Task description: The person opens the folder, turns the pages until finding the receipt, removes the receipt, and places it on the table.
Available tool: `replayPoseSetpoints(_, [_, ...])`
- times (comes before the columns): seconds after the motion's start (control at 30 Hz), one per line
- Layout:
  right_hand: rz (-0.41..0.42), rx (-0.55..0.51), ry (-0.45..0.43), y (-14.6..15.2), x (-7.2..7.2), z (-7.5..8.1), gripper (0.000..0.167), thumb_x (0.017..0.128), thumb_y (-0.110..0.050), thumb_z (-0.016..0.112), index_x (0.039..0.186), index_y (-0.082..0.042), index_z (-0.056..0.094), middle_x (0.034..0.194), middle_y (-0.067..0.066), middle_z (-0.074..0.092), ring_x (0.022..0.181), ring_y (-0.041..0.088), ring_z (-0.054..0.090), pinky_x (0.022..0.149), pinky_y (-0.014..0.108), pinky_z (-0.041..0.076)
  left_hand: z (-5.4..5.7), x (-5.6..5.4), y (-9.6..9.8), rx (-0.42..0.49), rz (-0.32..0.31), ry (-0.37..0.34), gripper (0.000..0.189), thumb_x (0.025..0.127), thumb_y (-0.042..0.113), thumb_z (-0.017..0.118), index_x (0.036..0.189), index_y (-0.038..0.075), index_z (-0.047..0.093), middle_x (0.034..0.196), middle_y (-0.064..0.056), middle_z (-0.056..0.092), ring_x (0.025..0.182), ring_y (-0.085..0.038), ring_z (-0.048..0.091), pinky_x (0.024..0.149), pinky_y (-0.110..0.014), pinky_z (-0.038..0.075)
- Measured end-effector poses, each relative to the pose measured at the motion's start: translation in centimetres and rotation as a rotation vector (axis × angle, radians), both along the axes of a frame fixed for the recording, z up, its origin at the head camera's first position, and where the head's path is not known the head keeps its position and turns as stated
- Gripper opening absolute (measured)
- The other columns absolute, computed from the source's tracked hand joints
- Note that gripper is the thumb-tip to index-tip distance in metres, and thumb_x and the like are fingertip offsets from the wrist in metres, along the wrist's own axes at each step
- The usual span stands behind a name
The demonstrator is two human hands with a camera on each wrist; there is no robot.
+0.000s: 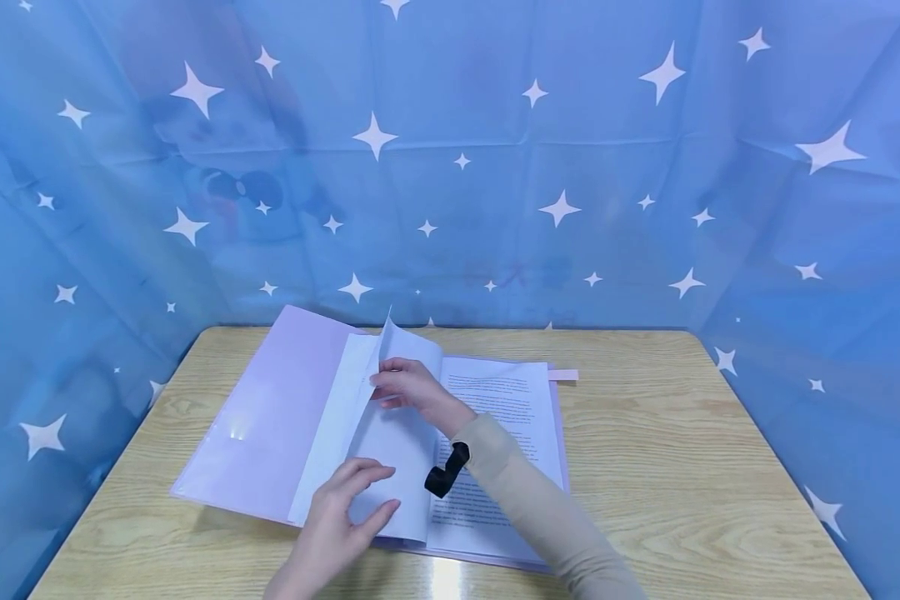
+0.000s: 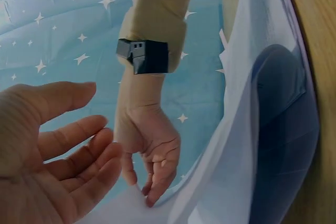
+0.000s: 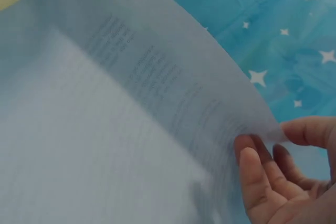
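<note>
A lilac folder (image 1: 277,417) lies spread open on the table, with white printed sheets (image 1: 495,408) inside. My right hand (image 1: 412,390) pinches the edge of a raised page (image 3: 131,129) between thumb and fingers, left of the folder's middle. In the right wrist view faint lines of text show on that page. My left hand (image 1: 333,517) is held near the lower part of the left-hand pages, fingers apart and loosely bent, with nothing in its grasp. The left wrist view shows the same hand (image 2: 63,150) beside the curving paper, apart from the right hand (image 2: 152,150).
The wooden table (image 1: 682,467) extends to both sides of the folder. A pink tab (image 1: 563,375) sticks out at the folder's right edge. A black strap (image 1: 447,472) is on the right wrist. Behind the table hangs a blue curtain (image 1: 480,192) with white stars.
</note>
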State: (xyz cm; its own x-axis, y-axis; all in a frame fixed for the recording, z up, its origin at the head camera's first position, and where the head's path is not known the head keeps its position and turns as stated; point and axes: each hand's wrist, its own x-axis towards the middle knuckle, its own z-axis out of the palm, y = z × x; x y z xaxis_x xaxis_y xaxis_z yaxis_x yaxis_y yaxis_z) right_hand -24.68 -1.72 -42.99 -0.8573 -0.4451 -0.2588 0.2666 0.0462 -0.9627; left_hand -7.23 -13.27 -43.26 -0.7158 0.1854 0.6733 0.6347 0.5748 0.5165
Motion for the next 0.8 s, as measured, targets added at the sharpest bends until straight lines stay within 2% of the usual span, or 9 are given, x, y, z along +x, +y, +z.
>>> replayPoseSetpoints(0.1, [-0.008, 0.003, 0.005, -0.1, 0.1, 0.0, 0.020, 0.087, -0.014, 0.064, 0.101, -0.002, 0.059, 0.091, 0.007, 0.067, 0.081, 0.017, 0.066, 0.068, 0.028, 0.056, -0.1, -0.1, -0.1, 0.014, 0.062, 0.061, 0.041, 0.058, -0.009, 0.080, 0.095, 0.004, 0.067, 0.095, -0.001, 0.063, 0.078, -0.016, 0.061, 0.070, -0.020, 0.052])
replayPoseSetpoints(0.2, [-0.019, 0.005, -0.001, -0.2, 0.2, 0.1, 0.022, 0.086, -0.014, 0.065, 0.103, -0.001, 0.059, 0.092, 0.007, 0.068, 0.082, 0.018, 0.067, 0.068, 0.028, 0.056, 0.0, -0.3, -0.5, 0.034, 0.158, 0.098, 0.046, 0.052, -0.015, 0.080, 0.092, 0.002, 0.066, 0.092, -0.003, 0.062, 0.074, -0.017, 0.060, 0.068, -0.017, 0.051])
replayPoseSetpoints(0.3, [-0.021, 0.008, -0.006, -0.2, 0.2, 0.1, 0.024, 0.087, -0.015, 0.065, 0.105, -0.001, 0.059, 0.095, 0.009, 0.068, 0.086, 0.020, 0.067, 0.069, 0.029, 0.056, -0.1, -0.4, -0.8, 0.018, 0.273, 0.089, 0.052, 0.047, -0.017, 0.081, 0.094, 0.000, 0.064, 0.093, -0.007, 0.060, 0.076, -0.018, 0.058, 0.067, -0.021, 0.051])
replayPoseSetpoints(0.4, [-0.015, 0.005, -0.006, -0.1, 0.3, 0.2, 0.025, 0.087, -0.016, 0.065, 0.106, -0.001, 0.060, 0.097, 0.011, 0.068, 0.088, 0.022, 0.067, 0.071, 0.030, 0.056, -0.2, -0.4, -1.1, 0.003, 0.357, 0.047, 0.057, 0.046, -0.018, 0.081, 0.097, -0.002, 0.062, 0.094, -0.011, 0.058, 0.077, -0.018, 0.056, 0.062, -0.027, 0.052])
replayPoseSetpoints(0.57, [-0.009, -0.003, 0.011, 0.1, 0.6, 0.6, 0.021, 0.086, -0.017, 0.066, 0.100, -0.002, 0.060, 0.094, 0.009, 0.069, 0.086, 0.021, 0.067, 0.071, 0.031, 0.057, -0.3, -0.5, -1.4, 0.033, 0.373, -0.011, 0.051, 0.051, -0.024, 0.073, 0.097, -0.005, 0.060, 0.091, -0.013, 0.058, 0.072, -0.020, 0.055, 0.053, -0.024, 0.052])
replayPoseSetpoints(0.8, [-0.015, -0.003, -0.027, -0.1, 0.4, 0.6, 0.019, 0.088, -0.018, 0.064, 0.100, -0.004, 0.059, 0.094, 0.008, 0.068, 0.088, 0.021, 0.067, 0.071, 0.030, 0.056, -0.6, -0.8, -1.9, 0.083, 0.368, -0.009, 0.041, 0.055, -0.030, 0.063, 0.089, -0.007, 0.062, 0.079, -0.011, 0.060, 0.065, -0.017, 0.056, 0.052, -0.011, 0.048])
